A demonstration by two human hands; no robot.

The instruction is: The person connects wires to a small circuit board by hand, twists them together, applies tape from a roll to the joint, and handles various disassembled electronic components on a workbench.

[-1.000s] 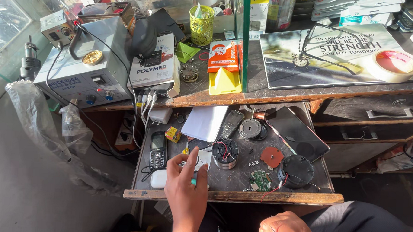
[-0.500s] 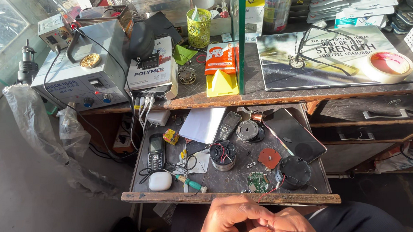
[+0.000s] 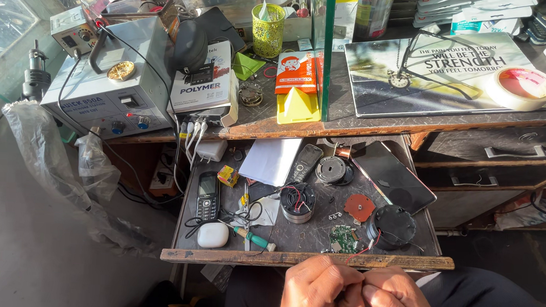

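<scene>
we keep both hands low at the bottom edge of the head view, just in front of the open drawer (image 3: 308,258): the left hand (image 3: 321,292) and the right hand (image 3: 398,297) meet fingertip to fingertip, both narrowly pinched on something too small to identify; a thin red wire (image 3: 367,248) runs from near the pinch up over the drawer's front edge. the wire leads away from us toward the round black speaker (image 3: 391,227) and the small green circuit board (image 3: 343,238), so the work lies straight ahead and slightly right, and the right hand is the nearer one. the green-handled screwdriver (image 3: 252,237) lies left of the hands, its long axis running left to right along the drawer front, nearer the left hand. further left sit a white earbud case (image 3: 212,235) and a black keypad phone (image 3: 208,196), the phone's long axis pointing away from us. a white paper sheet (image 3: 271,160) and a dark tablet (image 3: 394,176) lie at the back of the drawer. on the tabletop (image 3: 348,121) above, an orange and white card package (image 3: 298,72) stands behind a yellow pyramid-shaped piece (image 3: 298,105); a white book with a black label (image 3: 204,80) lies left, a large printed poster board (image 3: 436,71) right, with a tape roll (image 3: 521,88) on its corner.
</scene>
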